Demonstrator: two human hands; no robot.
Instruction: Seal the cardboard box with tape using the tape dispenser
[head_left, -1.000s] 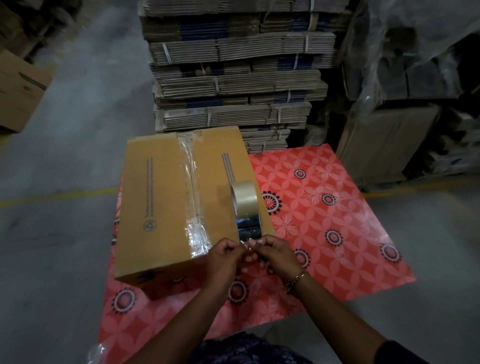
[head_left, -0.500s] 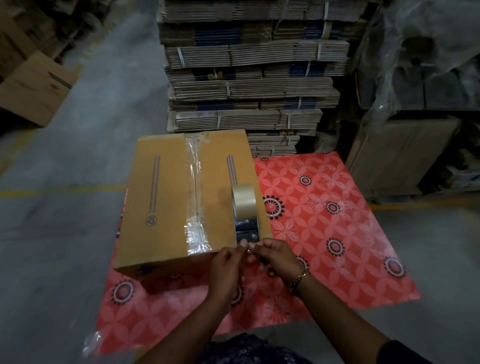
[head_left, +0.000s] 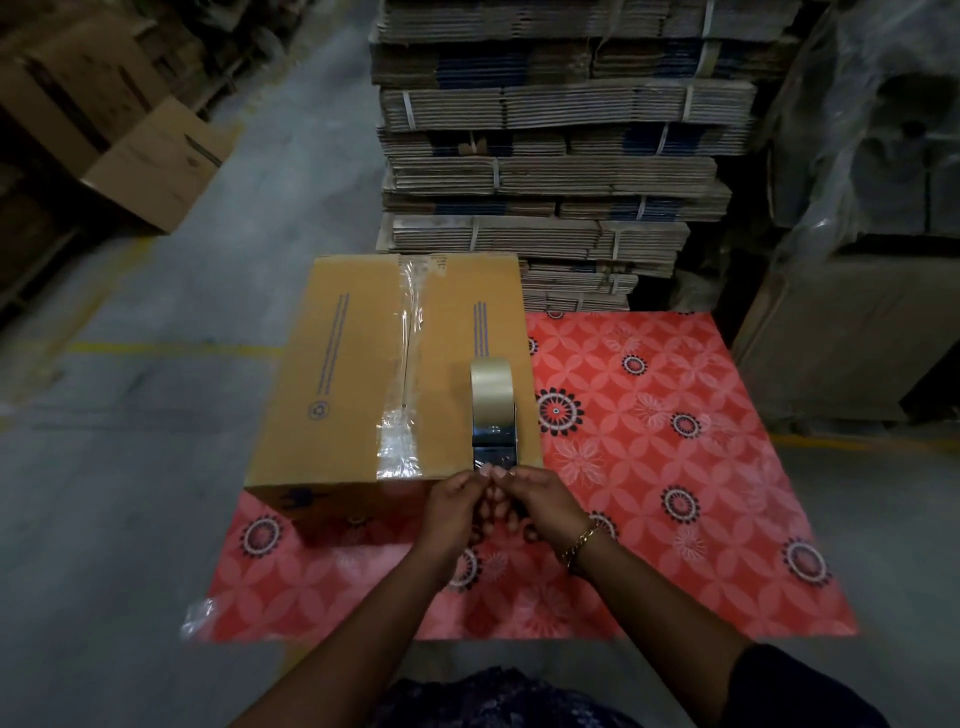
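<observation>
A closed brown cardboard box (head_left: 343, 374) lies on a red patterned mat (head_left: 675, 467). A strip of clear tape (head_left: 408, 364) runs along its centre seam and wrinkles near the front edge. The tape dispenser (head_left: 493, 410), carrying a tan tape roll, stands on the box's right front corner. My left hand (head_left: 454, 506) and my right hand (head_left: 540, 501) meet at the dispenser's near end, fingertips pinched together on the tape end by the cutter. The dispenser's handle is hidden behind my hands.
A tall stack of bundled flat cartons (head_left: 561, 145) rises right behind the box. Plastic-wrapped goods and a carton (head_left: 857, 332) stand at the right. Open boxes (head_left: 156, 161) sit at the far left on the grey concrete floor (head_left: 130, 467), which has a yellow line.
The view has tilted slightly upward, showing more of the carton stack. My hands stay pinched at the dispenser's near end, and the box and dispenser have not moved.
</observation>
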